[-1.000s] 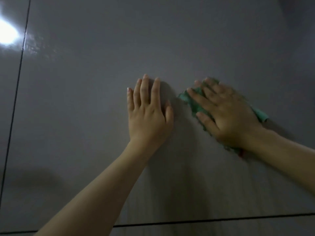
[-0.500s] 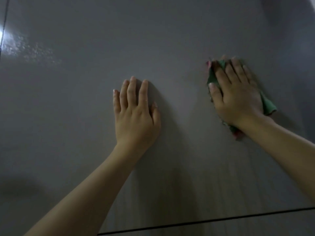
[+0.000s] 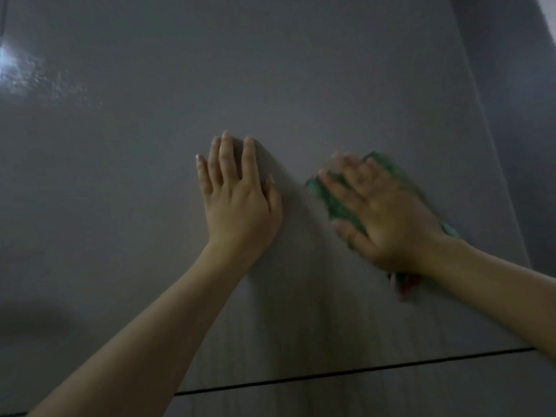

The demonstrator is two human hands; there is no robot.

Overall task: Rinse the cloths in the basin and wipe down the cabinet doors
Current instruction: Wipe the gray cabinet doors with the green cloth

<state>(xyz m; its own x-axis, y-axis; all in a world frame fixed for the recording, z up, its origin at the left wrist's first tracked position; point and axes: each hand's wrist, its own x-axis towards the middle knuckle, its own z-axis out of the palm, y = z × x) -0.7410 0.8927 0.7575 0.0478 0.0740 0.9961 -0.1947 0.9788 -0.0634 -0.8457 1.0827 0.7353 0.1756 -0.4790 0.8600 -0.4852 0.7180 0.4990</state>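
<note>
Two bare forearms are seen entering from the lower edge and reaching up to a glossy grey door [image 3: 301, 85]. A dark seam [image 3: 361, 370] is seen crossing the panel below the wrists, slanting slightly upward to the right.

The left hand [image 3: 237, 206] is laid flat against the door. Its fingers [image 3: 227, 158] are held straight and close together, pointing upward, with the thumb kept beside the palm; nothing is held in it.

The right hand [image 3: 388, 215] is pressed flat on a green cloth [image 3: 340, 203], which is trapped between the palm and the door. Its fingers [image 3: 334, 185] are extended and slightly spread, angled up and to the left. The hand is blurred, so finer detail of the fingertips cannot be told. The cloth is shown projecting past the fingers at upper left, past the outer edge of the hand at right, and below the wrist, where a reddish patch is visible. The two hands are set near each other but apart, with bare door surface between them.

Faint vertical streaks are seen on the panel below the hands. A bright reflection [image 3: 18, 70] is shown at the far left of the door. At the far right, the door edge is bordered by a darker wall [image 3: 511, 100].
</note>
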